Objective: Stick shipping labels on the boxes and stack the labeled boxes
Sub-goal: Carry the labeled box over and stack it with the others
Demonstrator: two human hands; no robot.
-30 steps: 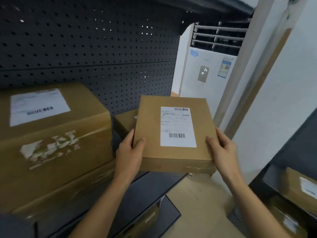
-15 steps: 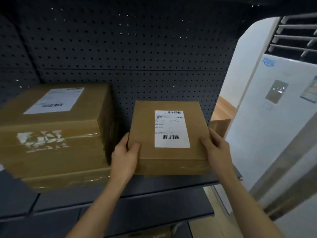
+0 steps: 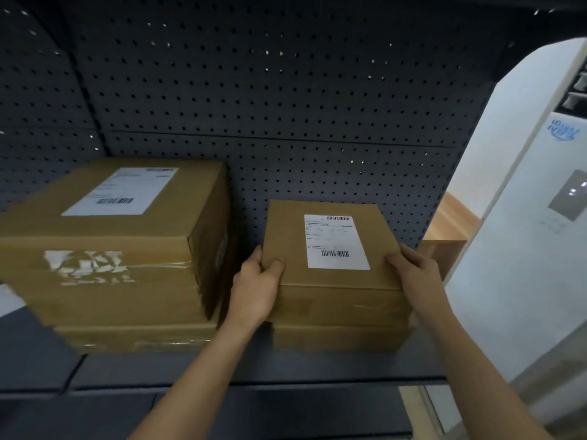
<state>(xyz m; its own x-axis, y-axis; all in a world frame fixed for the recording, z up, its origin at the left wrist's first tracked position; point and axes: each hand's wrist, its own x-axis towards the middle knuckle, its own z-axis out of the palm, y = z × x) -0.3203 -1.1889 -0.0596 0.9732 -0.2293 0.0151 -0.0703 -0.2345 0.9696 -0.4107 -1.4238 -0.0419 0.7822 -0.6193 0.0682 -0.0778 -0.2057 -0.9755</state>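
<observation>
Small box (image 3: pixel 286 236), brown cardboard, white shipping label (image 3: pixel 336 242) on its top face, sits on a flatter box (image 3: pixel 340 339) at the right of the shelf (image 3: pixel 222 366). Left hand (image 3: pixel 255 284) grips its left edge, thumb on top; right hand (image 3: pixel 416 274) grips the right edge likewise. Just beside, left: large box (image 3: pixel 104 249), labelled, stacked on another carton (image 3: pixel 139 339). Pegboard panel (image 3: pixel 286 90) behind.

Label (image 3: pixel 335 242) txt too blurred; lower box (image 3: pixel 340 338) mostly hidden under held box (image 3: pixel 286 236).
</observation>
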